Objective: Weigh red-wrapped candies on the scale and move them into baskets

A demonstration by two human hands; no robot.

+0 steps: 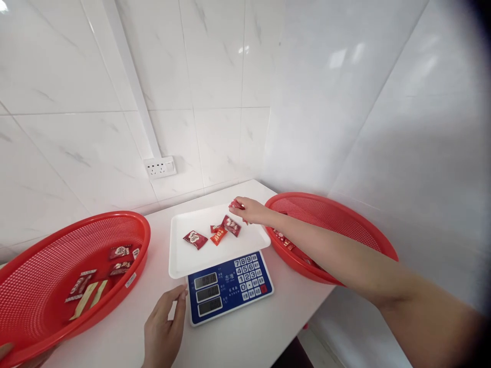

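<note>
My right hand (247, 209) pinches small red wrapped packets (236, 204) above the far right part of the white weighing pan (192, 260). A dark red packet (195, 239), an orange-red packet (218, 235) and another dark red packet (231, 225) lie on the pan. The pan sits on a blue and white digital scale (230, 286) with a keypad and lit displays. My left hand (164, 322) is at the scale's left edge, its thumb and fingertips brought together. Whether anything is between them cannot be made out.
A red mesh basket (134, 225) on the left holds several packets (82, 286). Another person's hand (5, 350) is at its near rim. A second red basket (368, 230) stands right, partly behind my forearm. Behind the white table (164, 214) is a tiled wall with a socket (160, 167).
</note>
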